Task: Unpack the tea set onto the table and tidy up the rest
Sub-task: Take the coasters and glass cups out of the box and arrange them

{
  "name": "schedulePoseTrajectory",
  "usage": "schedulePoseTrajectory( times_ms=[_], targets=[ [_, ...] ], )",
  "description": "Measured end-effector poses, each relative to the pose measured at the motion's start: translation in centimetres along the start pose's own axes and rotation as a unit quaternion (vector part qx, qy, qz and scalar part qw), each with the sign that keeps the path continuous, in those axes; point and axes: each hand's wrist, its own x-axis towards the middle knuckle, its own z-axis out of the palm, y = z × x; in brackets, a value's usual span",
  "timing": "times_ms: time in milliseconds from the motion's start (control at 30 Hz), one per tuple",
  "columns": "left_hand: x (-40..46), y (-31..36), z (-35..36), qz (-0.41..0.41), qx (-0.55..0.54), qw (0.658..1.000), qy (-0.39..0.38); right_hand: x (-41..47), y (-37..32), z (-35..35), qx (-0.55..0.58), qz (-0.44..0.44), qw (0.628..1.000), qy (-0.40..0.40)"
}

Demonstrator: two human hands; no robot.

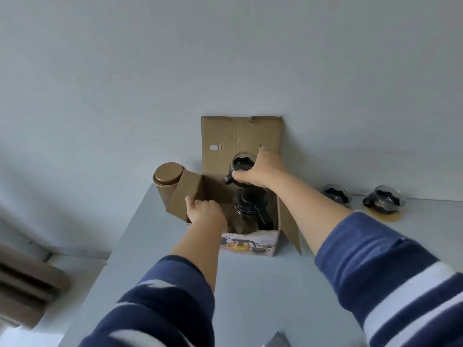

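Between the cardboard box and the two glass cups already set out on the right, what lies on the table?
In the head view, only the right forearm crosses above that stretch; the table itself looks bare between the box and the cups.

A home room is showing here: a plain white table (pixel 162 246) is standing against a bare pale wall (pixel 225 58), brown curtain (pixel 22 284) hanging lower left

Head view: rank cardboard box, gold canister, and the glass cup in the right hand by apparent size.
1. Cardboard box, clearly largest.
2. Gold canister, partly hidden behind a box flap.
3. Glass cup, held by the right hand above the box, partly covered, looks smallest.
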Motion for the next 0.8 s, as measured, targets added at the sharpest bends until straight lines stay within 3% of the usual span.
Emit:
schedulePoseTrajectory(
  times_ms=[100, 333, 600, 800],
  targets=[
    [0.9, 0.7, 0.2, -0.001, 0.068, 0.995, -0.070, -1.3, 2.8, -1.0, 0.021, 0.015, 1.000, 0.013],
    [0.6, 0.7, -0.1, 0.018, 0.058, 0.997, -0.052, -3.7, 8.0, -1.7, 0.018, 0.085, 0.996, 0.031],
    [-1.9, -0.7, -3.2, -0.013, -0.131, 0.989, 0.073, -5.4, 10.8, -2.1, 0.108, 0.138, 0.983, 0.058],
    [-4.5, 1.1, -5.9, 0.053, -0.210, 0.957, 0.191, -7.0, 14.2, -3.2, 0.176, 0.194, 0.959, 0.104]
  ],
)
